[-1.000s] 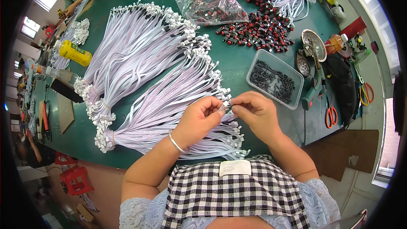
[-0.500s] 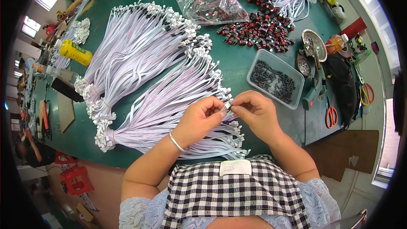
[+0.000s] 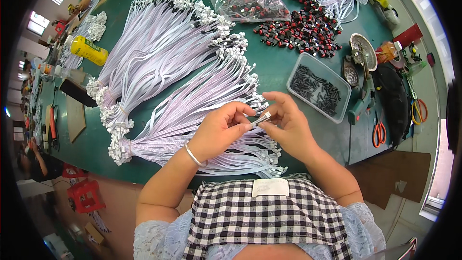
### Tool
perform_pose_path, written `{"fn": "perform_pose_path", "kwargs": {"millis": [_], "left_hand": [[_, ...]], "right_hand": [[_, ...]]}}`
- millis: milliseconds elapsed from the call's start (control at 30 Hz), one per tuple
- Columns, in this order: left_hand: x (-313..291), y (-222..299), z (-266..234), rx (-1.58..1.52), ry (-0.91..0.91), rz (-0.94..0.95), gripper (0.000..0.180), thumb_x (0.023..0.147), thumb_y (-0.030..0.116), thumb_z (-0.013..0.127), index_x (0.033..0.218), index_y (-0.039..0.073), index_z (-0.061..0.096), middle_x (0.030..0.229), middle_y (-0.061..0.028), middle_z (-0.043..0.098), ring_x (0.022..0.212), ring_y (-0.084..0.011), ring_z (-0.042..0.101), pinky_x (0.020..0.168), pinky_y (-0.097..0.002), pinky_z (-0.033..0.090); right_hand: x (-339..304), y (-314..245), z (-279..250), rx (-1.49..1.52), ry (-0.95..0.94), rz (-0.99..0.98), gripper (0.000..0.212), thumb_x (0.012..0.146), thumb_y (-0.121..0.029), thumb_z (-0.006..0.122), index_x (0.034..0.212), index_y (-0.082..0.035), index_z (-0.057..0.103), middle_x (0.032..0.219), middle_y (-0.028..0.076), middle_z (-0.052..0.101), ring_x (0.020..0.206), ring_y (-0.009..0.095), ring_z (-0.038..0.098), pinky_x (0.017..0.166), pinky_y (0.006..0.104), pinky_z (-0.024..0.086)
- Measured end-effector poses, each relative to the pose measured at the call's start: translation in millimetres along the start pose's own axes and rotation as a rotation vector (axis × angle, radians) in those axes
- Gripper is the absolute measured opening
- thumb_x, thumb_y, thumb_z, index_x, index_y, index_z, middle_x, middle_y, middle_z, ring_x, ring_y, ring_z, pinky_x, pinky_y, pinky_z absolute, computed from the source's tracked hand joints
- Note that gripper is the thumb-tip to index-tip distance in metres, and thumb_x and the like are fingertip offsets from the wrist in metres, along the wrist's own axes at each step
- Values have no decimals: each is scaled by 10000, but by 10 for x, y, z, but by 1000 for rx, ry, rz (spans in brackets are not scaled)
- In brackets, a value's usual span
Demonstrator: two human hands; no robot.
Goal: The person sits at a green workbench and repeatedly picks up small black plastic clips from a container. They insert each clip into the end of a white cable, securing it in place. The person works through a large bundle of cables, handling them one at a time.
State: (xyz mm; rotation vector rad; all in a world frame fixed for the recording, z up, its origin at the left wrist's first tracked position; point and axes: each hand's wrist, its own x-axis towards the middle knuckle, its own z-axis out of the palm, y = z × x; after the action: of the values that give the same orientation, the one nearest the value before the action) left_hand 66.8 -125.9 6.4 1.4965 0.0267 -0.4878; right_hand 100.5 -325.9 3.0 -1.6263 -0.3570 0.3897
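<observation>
Between my two hands is the end of a white ribbon cable with a small white connector (image 3: 267,115). My left hand (image 3: 225,127) pinches the cable between thumb and forefinger, just left of the connector. My right hand (image 3: 288,123) is at the connector end, thumb below it and the other fingers curled behind, forefinger raised; its exact contact is partly hidden. Below both hands lies a fanned bundle of white ribbon cables (image 3: 192,115), tied at its left end. Another tied bundle of cables (image 3: 154,53) lies beyond it, with white connectors along its right ends.
Right of my hands stands a clear plastic box (image 3: 294,97) of small black tubes. Beyond it are a pile of red-and-black parts (image 3: 305,33) and a clear bag (image 3: 248,2) of similar parts. A green glue gun (image 3: 358,108) and orange-handled scissors (image 3: 379,135) lie farther right.
My right fingers have loosened from a tight pinch and the forefinger has lifted, showing the white connector. The view has shifted slightly; the bundles stay in place.
</observation>
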Motion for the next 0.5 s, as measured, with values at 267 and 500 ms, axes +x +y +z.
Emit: {"fn": "perform_pose_path", "kwargs": {"millis": [267,500], "left_hand": [[109,102,43,339,230,156,199,816,9,651,1005,26,590,870,-20,625,782,-78,573,705,-223,465],[404,18,-39,851,344,427,75,749,49,666,811,58,624,746,-59,618,713,-223,565,662,-337,455]], "right_hand": [[184,-26,-60,-233,-38,-53,529,781,-35,692,1268,-93,494,844,81,636,770,177,652,714,294,524],[194,-273,-1044,-1183,123,-340,172,737,-77,685,906,-70,654,893,72,625,885,285,558,776,398,446]]}}
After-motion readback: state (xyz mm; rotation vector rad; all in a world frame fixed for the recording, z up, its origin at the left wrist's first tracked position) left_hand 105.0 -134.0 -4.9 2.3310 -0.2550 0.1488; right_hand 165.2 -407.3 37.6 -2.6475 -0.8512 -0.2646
